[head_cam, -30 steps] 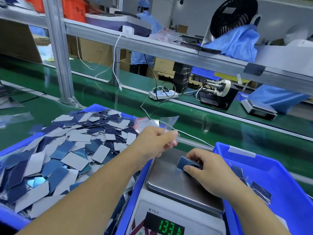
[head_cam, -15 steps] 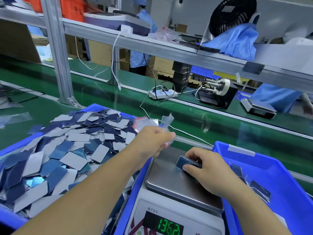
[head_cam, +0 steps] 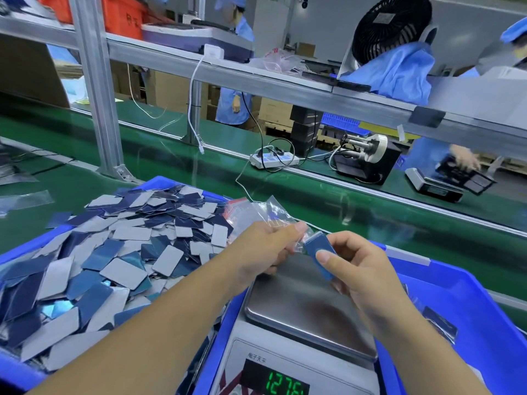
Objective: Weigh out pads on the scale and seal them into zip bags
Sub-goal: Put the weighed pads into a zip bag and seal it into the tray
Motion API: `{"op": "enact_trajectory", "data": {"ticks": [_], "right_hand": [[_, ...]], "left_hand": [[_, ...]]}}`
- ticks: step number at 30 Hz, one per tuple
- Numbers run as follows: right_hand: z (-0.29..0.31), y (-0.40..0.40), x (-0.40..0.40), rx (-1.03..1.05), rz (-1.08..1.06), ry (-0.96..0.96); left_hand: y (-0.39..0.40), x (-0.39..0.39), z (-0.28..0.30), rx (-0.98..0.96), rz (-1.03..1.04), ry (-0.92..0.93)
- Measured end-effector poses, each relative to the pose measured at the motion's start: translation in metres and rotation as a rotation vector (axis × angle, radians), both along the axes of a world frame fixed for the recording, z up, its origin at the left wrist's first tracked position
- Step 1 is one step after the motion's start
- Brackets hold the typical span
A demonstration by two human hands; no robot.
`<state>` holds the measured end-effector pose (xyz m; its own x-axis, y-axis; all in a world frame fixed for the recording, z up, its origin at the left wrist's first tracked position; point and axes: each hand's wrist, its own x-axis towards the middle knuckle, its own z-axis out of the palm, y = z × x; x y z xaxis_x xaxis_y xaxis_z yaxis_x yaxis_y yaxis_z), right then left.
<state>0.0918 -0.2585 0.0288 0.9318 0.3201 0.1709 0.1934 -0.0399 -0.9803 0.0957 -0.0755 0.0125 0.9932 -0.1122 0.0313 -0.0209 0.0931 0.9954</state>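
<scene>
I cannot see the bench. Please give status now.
Left hand grips clear bag. Right hand pinches blue pad stack at bag mouth, above scale plate. Nothing in the way.

The scale sits before me between two bins: the left bin holds loose pads, the right bin bagged ones. Above the scale's pan, my left grip holds a zip bag and my right grip a stack of pads.
</scene>
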Motion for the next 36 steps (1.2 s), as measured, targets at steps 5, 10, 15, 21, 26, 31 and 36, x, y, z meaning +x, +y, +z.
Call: {"op": "enact_trajectory", "data": {"ticks": [5,10,15,21,26,31,36], "right_hand": [[-0.003,0.003,0.001,0.032,-0.059,0.055],[-0.003,0.002,0.002,0.077,-0.034,0.123],[0.0,0.001,0.001,0.04,0.0,0.149],[0.004,0.001,0.001,0.064,-0.04,0.13],[0.007,0.0,-0.001,0.148,-0.045,0.155],[0.006,0.0,-0.003,0.164,-0.059,0.127],[0.008,0.001,-0.004,0.166,-0.034,0.143]], "left_hand": [[-0.001,-0.003,0.001,-0.002,-0.073,-0.051],[-0.001,-0.003,-0.003,-0.015,-0.117,-0.097],[0.001,-0.004,-0.001,-0.033,-0.126,-0.104],[0.002,-0.007,0.001,-0.032,-0.194,0.018],[0.0,-0.005,0.003,-0.228,-0.091,-0.011],[-0.001,-0.011,0.005,-0.141,-0.151,-0.003],[-0.005,-0.012,0.004,-0.159,-0.143,0.013]]}}
